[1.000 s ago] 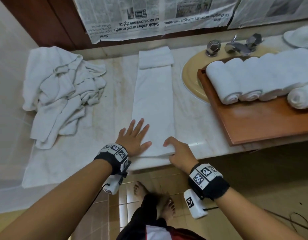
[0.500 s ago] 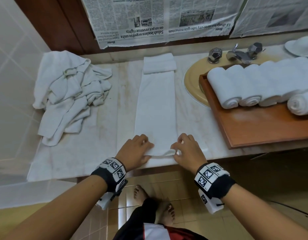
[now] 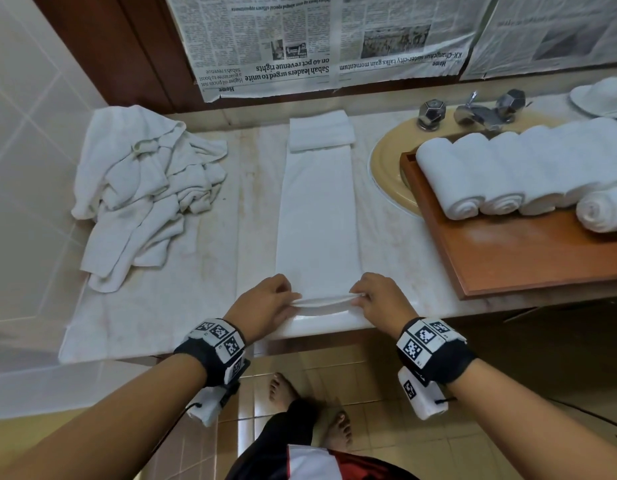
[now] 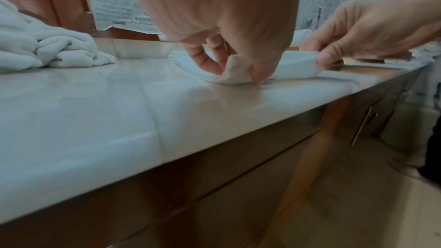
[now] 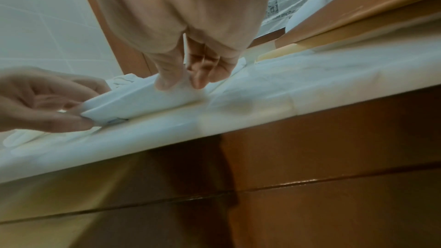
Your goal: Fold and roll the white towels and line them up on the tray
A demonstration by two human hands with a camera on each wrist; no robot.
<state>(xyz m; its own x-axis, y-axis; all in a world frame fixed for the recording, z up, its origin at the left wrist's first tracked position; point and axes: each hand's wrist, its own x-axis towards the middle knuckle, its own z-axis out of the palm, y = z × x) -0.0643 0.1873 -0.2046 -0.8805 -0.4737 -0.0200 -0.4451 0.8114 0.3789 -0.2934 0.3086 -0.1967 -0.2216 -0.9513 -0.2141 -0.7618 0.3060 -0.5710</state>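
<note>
At the table's (image 3: pixel 154 317) near edge, your left hand (image 3: pixel 262 303) and right hand (image 3: pixel 379 299) each pinch a corner of the towel (image 3: pixel 317 216) strip lying flat toward the wall, so keep both grips level and tuck that first turn tight.

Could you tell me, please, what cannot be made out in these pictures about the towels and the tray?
- Tray, head view: its right end and the rightmost rolled towels are cut off by the frame edge, so no full count.
- Pile of loose towels, head view: crumpled together; number unclear.
- Folded towel, right wrist view: motion blur hides how far the pinched near edge has rolled.
</note>
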